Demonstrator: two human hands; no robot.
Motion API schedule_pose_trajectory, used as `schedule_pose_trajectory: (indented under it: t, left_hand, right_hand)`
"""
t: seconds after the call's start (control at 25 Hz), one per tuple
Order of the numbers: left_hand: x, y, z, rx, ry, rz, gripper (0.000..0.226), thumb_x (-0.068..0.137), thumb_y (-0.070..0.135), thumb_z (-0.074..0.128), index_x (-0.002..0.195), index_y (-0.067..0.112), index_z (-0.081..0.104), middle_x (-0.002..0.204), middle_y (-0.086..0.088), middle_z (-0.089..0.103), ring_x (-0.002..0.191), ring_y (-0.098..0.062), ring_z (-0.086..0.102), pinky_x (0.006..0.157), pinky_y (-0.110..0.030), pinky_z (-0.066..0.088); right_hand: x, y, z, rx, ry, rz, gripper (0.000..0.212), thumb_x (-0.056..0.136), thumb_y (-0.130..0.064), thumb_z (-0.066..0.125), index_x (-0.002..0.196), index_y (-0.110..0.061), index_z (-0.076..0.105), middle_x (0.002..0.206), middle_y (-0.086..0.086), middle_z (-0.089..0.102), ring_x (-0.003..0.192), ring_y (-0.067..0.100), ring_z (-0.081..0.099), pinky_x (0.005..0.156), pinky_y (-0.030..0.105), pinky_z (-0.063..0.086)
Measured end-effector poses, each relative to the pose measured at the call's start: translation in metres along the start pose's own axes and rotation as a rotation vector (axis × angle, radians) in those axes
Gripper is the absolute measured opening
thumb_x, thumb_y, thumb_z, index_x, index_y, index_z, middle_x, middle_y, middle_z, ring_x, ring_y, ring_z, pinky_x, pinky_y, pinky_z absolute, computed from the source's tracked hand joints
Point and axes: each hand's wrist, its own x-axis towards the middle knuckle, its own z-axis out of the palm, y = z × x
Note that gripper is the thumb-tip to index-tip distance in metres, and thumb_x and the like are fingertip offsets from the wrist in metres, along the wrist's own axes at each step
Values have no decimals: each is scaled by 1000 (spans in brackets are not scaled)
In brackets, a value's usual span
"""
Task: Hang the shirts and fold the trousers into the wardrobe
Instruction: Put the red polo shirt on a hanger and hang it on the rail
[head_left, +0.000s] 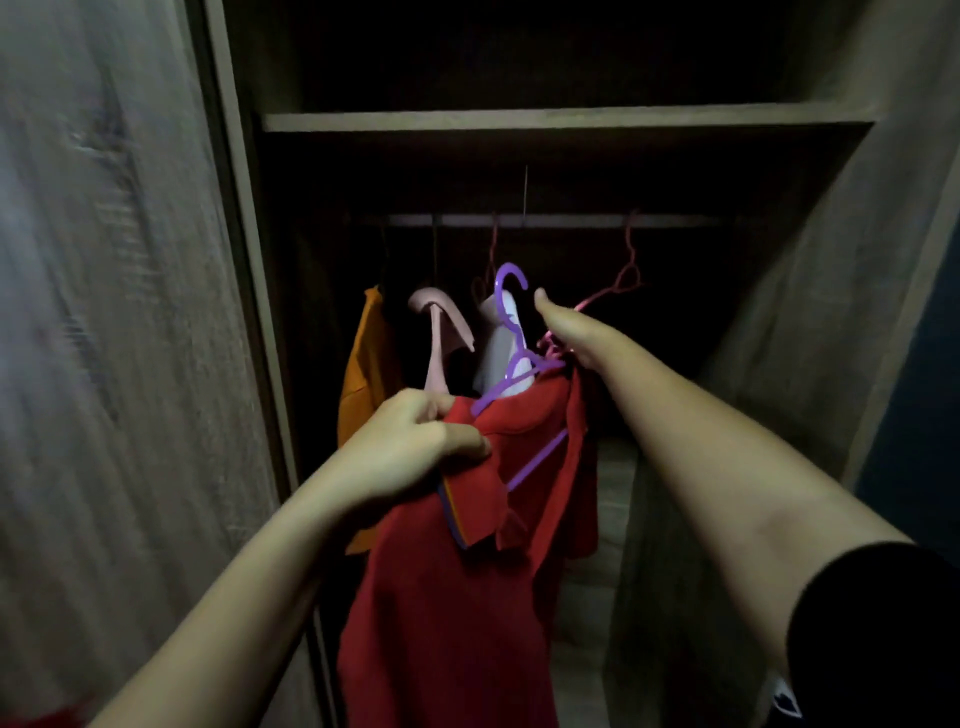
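A red shirt (457, 587) hangs on a purple hanger (511, 332) in front of the open wardrobe. My left hand (421, 441) grips the shirt's left shoulder near the collar. My right hand (571, 332) holds the hanger and shirt at the right shoulder, beside a pink hanger (550, 343). The purple hook points up, below the rail (571, 221) and apart from it. An orange shirt (363, 374) and a white garment (498, 348) hang on the rail behind.
The wardrobe's left door panel (104, 312) and right wall (831, 312) frame the opening. A shelf (566, 120) runs above the rail. Empty pink hangers (626, 270) hang on the rail at right. A pale pink hanger (441, 322) sits left of the white garment.
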Motion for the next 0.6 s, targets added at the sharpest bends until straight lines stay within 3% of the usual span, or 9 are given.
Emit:
schedule_pose_trajectory:
  t: [0.08,0.2,0.32,0.44,0.6]
  left_hand:
    - [-1,-4,-11,-48,-4,-25,27,73,1,68,48,11,64,48,0,60,41,-7,53,45,-13,40]
    - [-3,-4,-24,-30,27,-63,43,80,-7,58,42,13,60,40,3,54,34,-3,48,37,-10,35]
    - [-1,0,-23,-7,41,-54,34,81,-8,55,51,7,55,37,4,49,31,-2,44,36,-10,33]
    - [9,4,-12,-8,48,-50,26,80,-6,59,57,3,53,39,3,51,34,-5,45,40,-13,35]
    - [43,16,21,-52,89,-66,16,52,20,74,56,9,63,63,-12,59,61,-22,51,59,-28,35]
  right_hand:
    - [3,0,3,85,-25,43,66,95,-53,30,145,-10,25,148,16,32,129,29,41,98,34,37]
    - [3,6,6,127,27,46,66,91,-50,44,142,-9,33,136,12,42,116,26,50,87,31,40]
    - [9,25,2,-10,271,34,61,80,-45,46,132,-12,48,140,13,45,126,32,42,104,37,34]
    - [-9,40,-14,-142,522,37,39,86,-24,45,125,-23,50,140,6,41,131,30,32,108,42,24]
    - [-27,61,-43,-266,579,-37,45,83,-7,49,126,-19,48,136,9,43,127,32,37,104,40,33]
